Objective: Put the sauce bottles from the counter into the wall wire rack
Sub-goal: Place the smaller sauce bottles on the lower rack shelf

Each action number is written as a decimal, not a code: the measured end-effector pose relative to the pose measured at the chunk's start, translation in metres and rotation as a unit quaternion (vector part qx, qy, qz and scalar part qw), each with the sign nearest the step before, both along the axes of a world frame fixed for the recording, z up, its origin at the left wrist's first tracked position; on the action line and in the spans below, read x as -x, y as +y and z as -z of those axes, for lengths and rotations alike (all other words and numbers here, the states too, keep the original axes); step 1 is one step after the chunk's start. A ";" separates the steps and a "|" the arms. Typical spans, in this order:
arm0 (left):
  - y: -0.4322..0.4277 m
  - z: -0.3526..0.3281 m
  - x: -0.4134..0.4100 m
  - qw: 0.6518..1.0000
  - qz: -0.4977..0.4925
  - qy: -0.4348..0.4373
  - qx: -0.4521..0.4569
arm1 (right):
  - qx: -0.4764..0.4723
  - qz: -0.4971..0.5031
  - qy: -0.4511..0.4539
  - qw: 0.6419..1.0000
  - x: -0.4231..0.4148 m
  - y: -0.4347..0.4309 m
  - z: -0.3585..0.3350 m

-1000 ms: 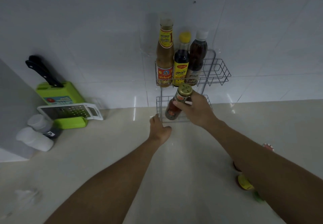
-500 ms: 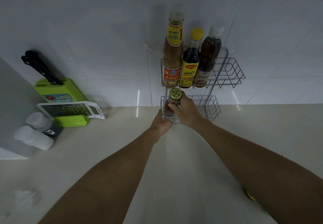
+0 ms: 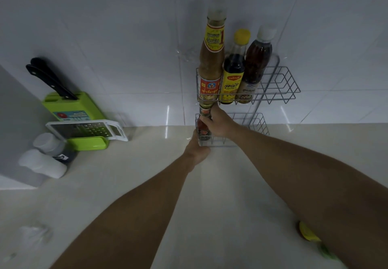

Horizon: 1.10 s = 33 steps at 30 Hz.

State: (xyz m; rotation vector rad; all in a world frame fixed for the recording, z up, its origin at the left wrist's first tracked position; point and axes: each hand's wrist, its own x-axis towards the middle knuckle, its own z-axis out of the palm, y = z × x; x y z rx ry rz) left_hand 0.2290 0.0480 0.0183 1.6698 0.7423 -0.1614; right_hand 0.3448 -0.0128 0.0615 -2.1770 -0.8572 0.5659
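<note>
A two-tier wire rack [image 3: 279, 88] hangs on the tiled wall. Its upper shelf holds three bottles: a tall brown sauce bottle [image 3: 212, 58], a dark bottle with a yellow cap [image 3: 234, 69] and a dark bottle with a white cap [image 3: 255, 62]. My right hand [image 3: 219, 122] grips a small red sauce bottle [image 3: 203, 125] standing upright at the left end of the lower shelf [image 3: 258, 125]. My left hand [image 3: 197, 149] rests at the front left corner of that lower shelf, just below the bottle; its fingers are hidden.
On the counter at left stand a green knife block [image 3: 71, 109] with black knives, a white grater [image 3: 90, 130] and two white-capped containers [image 3: 44, 159]. A yellow-capped item [image 3: 307, 234] lies at lower right, partly behind my right arm.
My right hand has carried the small bottle from in front of the rack, tilted, into the left end of the lower shelf, where it stands upright. My left hand moved up to the shelf's corner.
</note>
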 end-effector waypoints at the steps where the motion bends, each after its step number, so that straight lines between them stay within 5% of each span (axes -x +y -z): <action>1: 0.000 -0.001 0.001 1.000 0.005 0.001 -0.006 | 0.007 -0.004 0.000 1.000 -0.002 0.001 -0.001; 15: -0.004 -0.005 -0.005 0.998 0.020 0.026 -0.055 | 0.006 0.012 0.067 0.998 0.002 -0.013 0.001; 22: -0.026 -0.008 -0.004 0.982 0.079 0.124 -0.115 | 0.046 0.008 0.048 0.998 0.012 -0.059 -0.024; 33: -0.164 -0.005 -0.007 0.955 0.283 -0.025 -0.081 | 0.153 0.103 -0.097 0.978 0.023 -0.231 -0.071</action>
